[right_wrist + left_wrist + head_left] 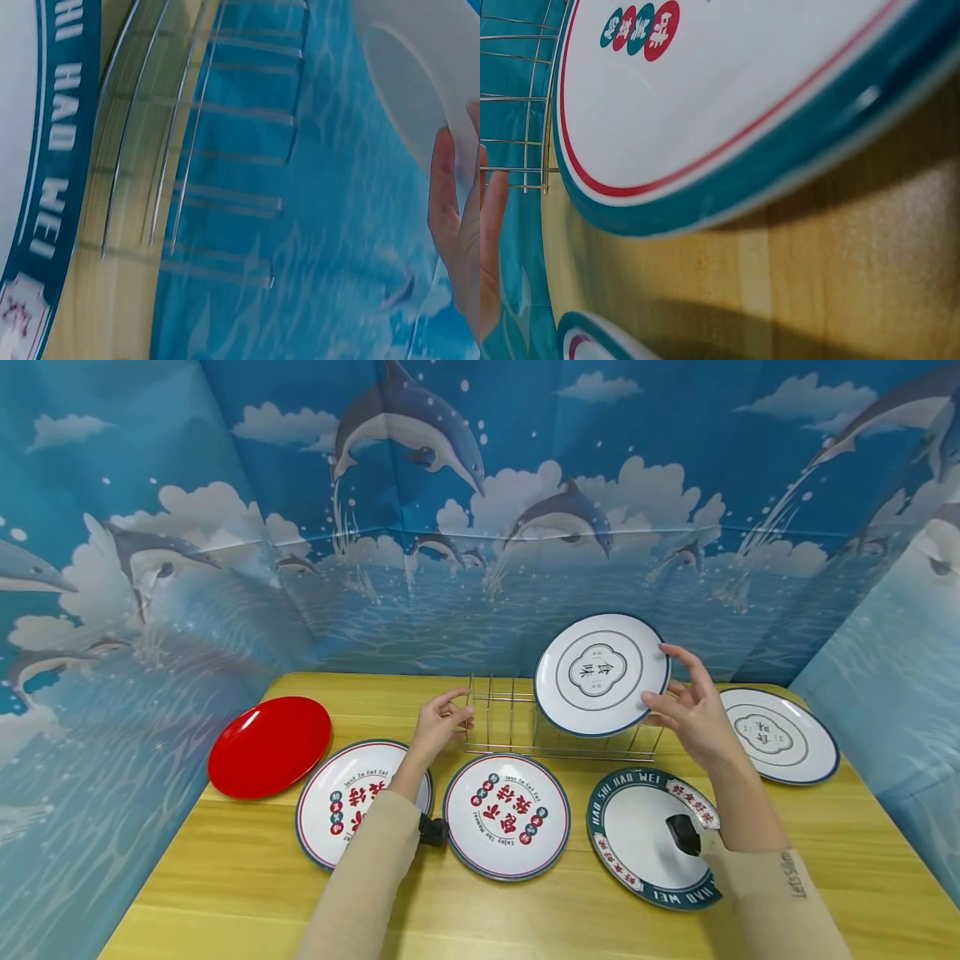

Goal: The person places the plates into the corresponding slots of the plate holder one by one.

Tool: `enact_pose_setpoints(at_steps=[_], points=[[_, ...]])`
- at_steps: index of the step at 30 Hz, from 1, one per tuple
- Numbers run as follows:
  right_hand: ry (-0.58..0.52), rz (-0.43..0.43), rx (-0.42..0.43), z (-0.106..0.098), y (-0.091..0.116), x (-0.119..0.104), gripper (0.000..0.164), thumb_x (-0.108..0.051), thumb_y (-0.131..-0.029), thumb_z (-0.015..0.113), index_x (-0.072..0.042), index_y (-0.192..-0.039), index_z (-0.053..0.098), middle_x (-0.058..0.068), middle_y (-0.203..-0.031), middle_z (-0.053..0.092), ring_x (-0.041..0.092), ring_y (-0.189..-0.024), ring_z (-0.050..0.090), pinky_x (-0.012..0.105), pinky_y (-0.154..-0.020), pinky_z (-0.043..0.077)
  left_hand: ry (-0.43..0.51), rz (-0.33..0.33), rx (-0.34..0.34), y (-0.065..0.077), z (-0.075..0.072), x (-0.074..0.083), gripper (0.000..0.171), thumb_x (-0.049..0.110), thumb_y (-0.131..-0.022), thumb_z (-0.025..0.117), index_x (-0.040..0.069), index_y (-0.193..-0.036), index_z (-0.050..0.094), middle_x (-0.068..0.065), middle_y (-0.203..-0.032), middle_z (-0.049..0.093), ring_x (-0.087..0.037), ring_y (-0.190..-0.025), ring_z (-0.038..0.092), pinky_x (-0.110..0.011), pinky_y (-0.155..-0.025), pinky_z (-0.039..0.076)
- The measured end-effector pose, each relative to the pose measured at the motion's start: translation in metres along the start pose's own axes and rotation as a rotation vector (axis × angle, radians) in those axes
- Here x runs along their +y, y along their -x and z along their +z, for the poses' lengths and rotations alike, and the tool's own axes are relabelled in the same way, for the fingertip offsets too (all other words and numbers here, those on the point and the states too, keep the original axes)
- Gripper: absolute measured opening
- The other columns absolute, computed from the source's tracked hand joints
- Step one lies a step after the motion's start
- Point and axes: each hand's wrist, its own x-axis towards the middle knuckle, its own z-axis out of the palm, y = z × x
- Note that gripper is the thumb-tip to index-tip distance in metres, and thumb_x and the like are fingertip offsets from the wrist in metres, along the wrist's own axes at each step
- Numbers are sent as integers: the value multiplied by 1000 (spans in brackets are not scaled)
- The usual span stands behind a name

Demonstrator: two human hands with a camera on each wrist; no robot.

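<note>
My right hand pinches the right rim of a white plate with a thin blue edge and a black emblem. The plate is raised and tilted over a wire dish rack, its face toward the head camera. In the right wrist view, the plate's pale underside shows beside my thumb and fingers. My left hand lightly holds the left end wires of the rack, fingers bent. At the edge of the left wrist view, its fingertips are right at the end wire.
A red plate lies at the left. Two white plates with red lettering lie before the rack. A green-rimmed plate is under my right forearm. Another blue-edged plate lies at the right. A dolphin-print cloth hangs behind.
</note>
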Motion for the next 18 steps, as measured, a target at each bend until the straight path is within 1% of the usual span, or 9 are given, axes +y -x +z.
enact_pose_setpoints(at_steps=[8,13,18], points=[[48,39,2,29,-22,9,64,7,-87,55,-18,-139,28,12,-114,50,15,-84,63,27,-63,55,-15,-11,-3,-2,0,0,37,11,-88,62,9,-124,56,1,-71,60,-14,-70,64,-49,-77,51],[151,80,19,46,-32,14,67,0,-86,60,-20,-140,26,14,-113,46,15,-86,62,29,-66,55,-12,-8,-6,-2,0,-1,38,13,-87,63,8,-124,56,1,-70,60,-14,-69,64,-51,-78,50],[258,71,5,64,-42,21,69,-3,-85,63,-19,-141,26,18,-110,46,14,-83,61,32,-67,56,10,-23,-18,-2,-2,2,40,12,-86,64,6,-125,55,-2,-71,61,-20,-72,65,-54,-79,49]])
